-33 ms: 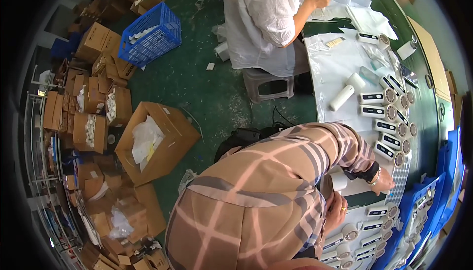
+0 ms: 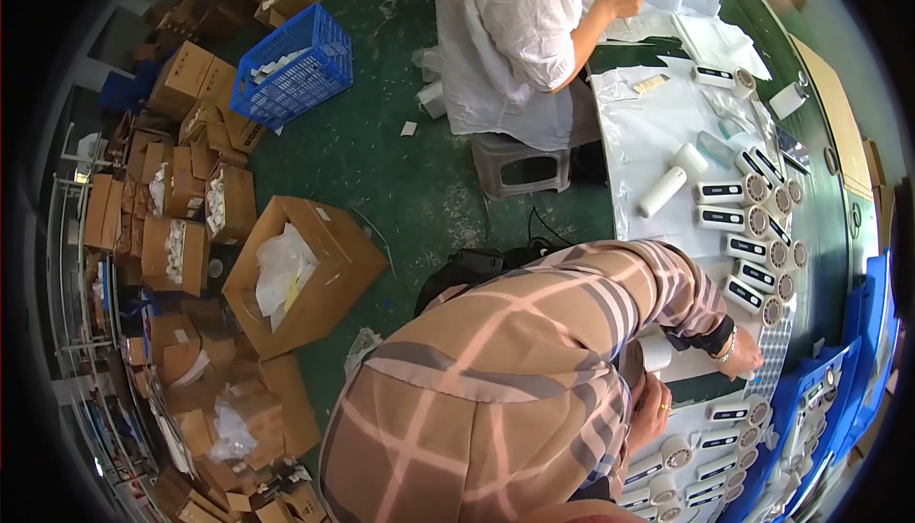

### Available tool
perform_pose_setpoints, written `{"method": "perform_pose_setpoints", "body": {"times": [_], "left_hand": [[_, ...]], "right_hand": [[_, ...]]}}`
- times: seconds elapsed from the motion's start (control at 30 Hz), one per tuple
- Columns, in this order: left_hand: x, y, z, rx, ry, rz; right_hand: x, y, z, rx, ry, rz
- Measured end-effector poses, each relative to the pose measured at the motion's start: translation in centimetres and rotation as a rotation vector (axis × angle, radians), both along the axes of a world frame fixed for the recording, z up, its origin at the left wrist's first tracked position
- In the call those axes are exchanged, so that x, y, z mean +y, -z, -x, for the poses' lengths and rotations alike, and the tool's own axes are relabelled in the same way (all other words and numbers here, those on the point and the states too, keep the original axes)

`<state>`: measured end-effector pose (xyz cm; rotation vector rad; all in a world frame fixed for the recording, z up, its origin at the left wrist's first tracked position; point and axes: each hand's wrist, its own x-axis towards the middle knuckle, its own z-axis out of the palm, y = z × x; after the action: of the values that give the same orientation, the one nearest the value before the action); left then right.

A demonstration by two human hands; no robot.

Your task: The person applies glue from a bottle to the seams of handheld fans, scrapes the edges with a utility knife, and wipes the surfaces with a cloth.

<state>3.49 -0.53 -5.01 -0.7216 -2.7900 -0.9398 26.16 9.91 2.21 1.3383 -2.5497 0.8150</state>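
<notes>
My left hand (image 2: 739, 356), with a bracelet at the wrist, reaches over the table to a blue-and-white patterned sheet (image 2: 774, 349). Its fingers are bent together at the sheet's edge; anything pinched there is too small to make out. Closer to my body, my right hand (image 2: 651, 410), wearing a ring, grips a white rounded fan body (image 2: 656, 351), partly hidden by my plaid sleeve. Beyond my left arm lie several white handheld fans (image 2: 743, 246) with dark panels and round grilles. More such fans (image 2: 720, 442) lie on the near side.
A co-worker in white (image 2: 515, 41) sits on a grey stool (image 2: 522, 172), holding a white part. Two plain white pieces (image 2: 662, 191) lie on the table. Blue bins (image 2: 805, 409) line its right side. On the green floor stand an open carton (image 2: 334, 261) and a blue crate (image 2: 295, 65).
</notes>
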Motion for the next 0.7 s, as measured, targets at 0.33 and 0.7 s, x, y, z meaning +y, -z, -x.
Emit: {"method": "perform_pose_setpoints", "body": {"times": [0.33, 0.7], "left_hand": [[-2.8, -2.1, -2.5, 0.09, 0.032, -0.207], [-15.6, -8.0, -22.1, -0.171, -0.088, -0.697]], "right_hand": [[-0.2, -0.1, -0.1, -0.023, -0.01, 0.01], [-0.9, -1.6, -0.8, -0.062, 0.062, 0.025]]}}
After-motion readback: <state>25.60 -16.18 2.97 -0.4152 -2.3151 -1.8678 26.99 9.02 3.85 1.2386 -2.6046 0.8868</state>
